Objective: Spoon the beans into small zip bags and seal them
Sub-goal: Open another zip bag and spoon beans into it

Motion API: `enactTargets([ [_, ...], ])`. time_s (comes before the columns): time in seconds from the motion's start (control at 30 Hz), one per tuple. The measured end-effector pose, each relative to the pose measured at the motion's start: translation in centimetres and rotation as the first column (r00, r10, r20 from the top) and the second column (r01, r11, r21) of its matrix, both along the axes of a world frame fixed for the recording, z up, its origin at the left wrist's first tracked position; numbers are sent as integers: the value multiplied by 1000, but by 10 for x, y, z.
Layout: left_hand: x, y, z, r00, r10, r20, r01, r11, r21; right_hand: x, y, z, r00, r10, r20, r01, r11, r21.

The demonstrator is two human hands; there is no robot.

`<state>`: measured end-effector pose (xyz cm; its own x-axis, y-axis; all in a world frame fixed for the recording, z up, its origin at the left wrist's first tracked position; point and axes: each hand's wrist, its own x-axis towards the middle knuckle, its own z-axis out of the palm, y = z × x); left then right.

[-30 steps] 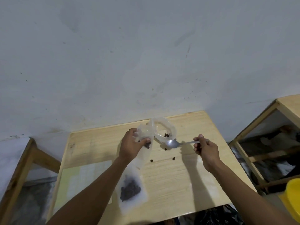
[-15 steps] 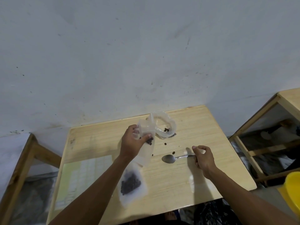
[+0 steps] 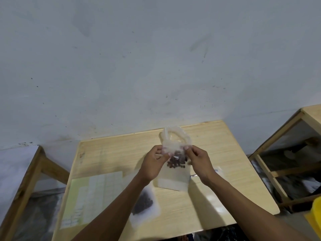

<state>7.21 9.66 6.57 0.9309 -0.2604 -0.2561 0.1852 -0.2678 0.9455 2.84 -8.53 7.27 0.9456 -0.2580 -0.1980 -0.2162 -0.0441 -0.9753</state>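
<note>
A small clear zip bag [image 3: 175,173] hangs above the middle of the wooden surface [image 3: 217,153], a dark clump of beans [image 3: 177,161] showing inside it; the picture is blurred there, so whether its top is closed cannot be told. The left hand [image 3: 153,164] pinches the bag's upper left edge, its fingers [image 3: 165,151] curled together on the plastic, and the right hand [image 3: 199,161] pinches the upper right edge in the same way. Just behind the held bag, toward the wall [image 3: 156,66], a larger crumpled clear plastic bag [image 3: 175,136] stands open on the surface. Nearer the person from the held bag, partly under the left forearm, a filled zip bag [image 3: 145,206] of dark beans lies flat. To the left of that lies a pale green printed sheet [image 3: 92,197]. Right of the held bag, past the right wrist, a thin bright strip that may be a spoon [image 3: 193,175] shows against the wood.
</note>
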Motion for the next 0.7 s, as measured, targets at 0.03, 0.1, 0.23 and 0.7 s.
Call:
enactTargets([
  [0.03,0,4,3,1000,18,-19,-19,999,-47,1,0,0,1000,24,-11,-23,1000,5],
  [0.1,0,9,6,998,51,-42,-55,993,-105,2,2,0,997,70,-27,-69,997,25],
  [0.23,-4,13,11,995,83,-51,-88,991,-98,6,8,5,989,146,-27,-145,989,41],
  [0.7,-17,32,6,990,136,33,-136,991,-1,19,25,10,935,347,-73,-352,933,-77],
])
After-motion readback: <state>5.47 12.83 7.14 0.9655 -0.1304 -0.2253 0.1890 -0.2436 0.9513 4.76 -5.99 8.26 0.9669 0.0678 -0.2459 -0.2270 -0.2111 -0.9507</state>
